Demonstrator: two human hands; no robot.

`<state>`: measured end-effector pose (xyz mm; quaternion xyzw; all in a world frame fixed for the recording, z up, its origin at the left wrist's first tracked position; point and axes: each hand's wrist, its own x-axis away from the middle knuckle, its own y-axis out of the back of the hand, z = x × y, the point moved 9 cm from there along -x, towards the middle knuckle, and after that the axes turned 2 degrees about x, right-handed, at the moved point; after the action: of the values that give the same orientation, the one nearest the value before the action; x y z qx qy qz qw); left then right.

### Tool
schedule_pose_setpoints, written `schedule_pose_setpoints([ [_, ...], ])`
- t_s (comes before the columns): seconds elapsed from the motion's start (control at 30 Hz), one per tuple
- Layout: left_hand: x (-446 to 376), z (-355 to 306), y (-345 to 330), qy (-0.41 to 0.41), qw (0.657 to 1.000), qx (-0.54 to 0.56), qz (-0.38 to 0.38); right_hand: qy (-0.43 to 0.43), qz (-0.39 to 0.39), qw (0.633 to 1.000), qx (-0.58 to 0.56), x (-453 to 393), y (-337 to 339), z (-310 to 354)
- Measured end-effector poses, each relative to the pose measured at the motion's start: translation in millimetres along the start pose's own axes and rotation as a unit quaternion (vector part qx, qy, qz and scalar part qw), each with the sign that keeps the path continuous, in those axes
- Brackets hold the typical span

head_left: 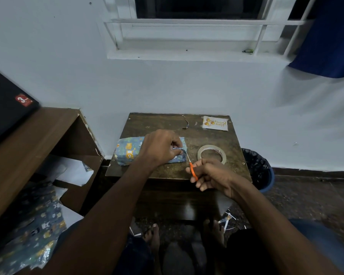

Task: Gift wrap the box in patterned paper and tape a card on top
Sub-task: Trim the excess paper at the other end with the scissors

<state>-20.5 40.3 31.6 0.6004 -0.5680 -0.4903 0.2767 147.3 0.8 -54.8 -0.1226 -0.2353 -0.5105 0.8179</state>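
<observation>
1. Nearby on the bench (234, 155): tape roll (211, 153) just beside the right hand (213, 176), card (215, 123) at the far right corner, well apart from the box (127, 152); dark bin (258, 169) off the right edge.
2. Wrapped in blue patterned paper, lying left of centre; left hand (159, 148) on top, pinching a paper flap at its right end.
3. Curled round orange-handled scissors (191, 165), blades reaching that flap.
4. Hidden under the left hand: middle of the box; blade tips hard to make out.
</observation>
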Motion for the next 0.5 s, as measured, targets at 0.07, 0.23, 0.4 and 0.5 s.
schedule_pose_setpoints([
  [0.07,1.5,-0.3,2.2,0.003,1.0,0.0,-0.002,-0.002,0.004,1.0,0.0,-0.1,-0.8,-0.7],
  [0.23,2.6,-1.5,2.1,-0.001,1.0,0.001,0.001,-0.001,0.028,0.999,-0.037,-1.0,-8.1,1.0],
  [0.4,2.9,0.8,-2.8,-0.003,1.0,0.026,0.014,-0.005,0.052,0.996,-0.066,-4.2,-13.6,0.5],
  [0.5,3.2,-0.7,-4.3,-0.015,0.999,0.035,0.025,-0.009,0.048,0.997,-0.065,-6.6,-11.7,-2.3],
])
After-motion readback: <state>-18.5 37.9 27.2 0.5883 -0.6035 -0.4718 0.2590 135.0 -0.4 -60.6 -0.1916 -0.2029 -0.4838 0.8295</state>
